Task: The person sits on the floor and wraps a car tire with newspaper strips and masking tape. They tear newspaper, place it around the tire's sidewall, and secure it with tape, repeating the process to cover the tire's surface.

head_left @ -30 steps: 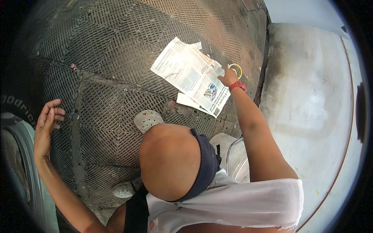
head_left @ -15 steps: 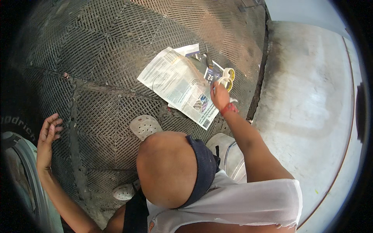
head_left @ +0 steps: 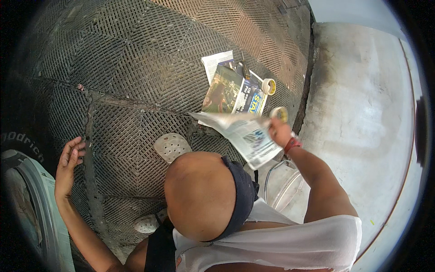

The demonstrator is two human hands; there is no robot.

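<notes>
My right hand point(head_left: 281, 133) is closed on the edge of a newspaper sheet point(head_left: 251, 139), which hangs bent and blurred by motion above the mat. A roll of masking tape point(head_left: 280, 114) also sits at the fingers of this hand. Farther off, other newspaper pages point(head_left: 222, 88) lie on the floor, with a second tape roll point(head_left: 268, 86) at their right edge and a dark slim tool point(head_left: 245, 71) on top. Held out at the left by the tyre, my left hand point(head_left: 69, 164) has loosely spread fingers and nothing in it.
Dark ribbed rubber matting point(head_left: 136, 54) covers the floor. A tyre point(head_left: 22, 122) with a pale covered wheel point(head_left: 41, 204) stands at the left. At the right is a long whitish panel point(head_left: 362, 113). A pale bucket point(head_left: 281, 183) with a wire handle stands beside my knee.
My right hand has drawn the newspaper sheet nearer and slightly right, lifting it off the pages beneath, which now show. My left hand has shifted a little to the right.
</notes>
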